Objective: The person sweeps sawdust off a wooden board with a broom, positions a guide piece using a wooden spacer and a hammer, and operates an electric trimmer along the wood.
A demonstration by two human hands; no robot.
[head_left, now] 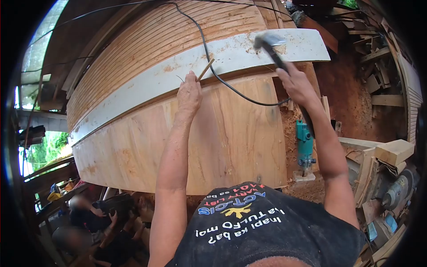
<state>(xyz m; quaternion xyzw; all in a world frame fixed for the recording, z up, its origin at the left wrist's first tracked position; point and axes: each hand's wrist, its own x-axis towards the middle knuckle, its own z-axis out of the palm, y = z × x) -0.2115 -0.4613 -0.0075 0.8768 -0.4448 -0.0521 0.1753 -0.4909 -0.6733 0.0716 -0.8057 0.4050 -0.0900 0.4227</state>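
My left hand [190, 94] pinches a thin wooden stick [206, 69] whose free end points up and right, over the edge of a long white board [155, 73]. In my right hand [296, 82] is a hammer [272, 52], held by its dark handle. The hammer's head is blurred and appears above the right part of the white board. A wide light-brown wood panel [222, 133] lies below the board, under my left forearm. A black cable [240, 94] loops between my hands across board and panel.
A green power tool [305, 142] stands right of the panel, near my right forearm. Slatted wood [147, 42] lies beyond the white board. Wood offcuts [393, 151] and a circular saw [400, 187] are at the right. People [111, 222] sit at the lower left.
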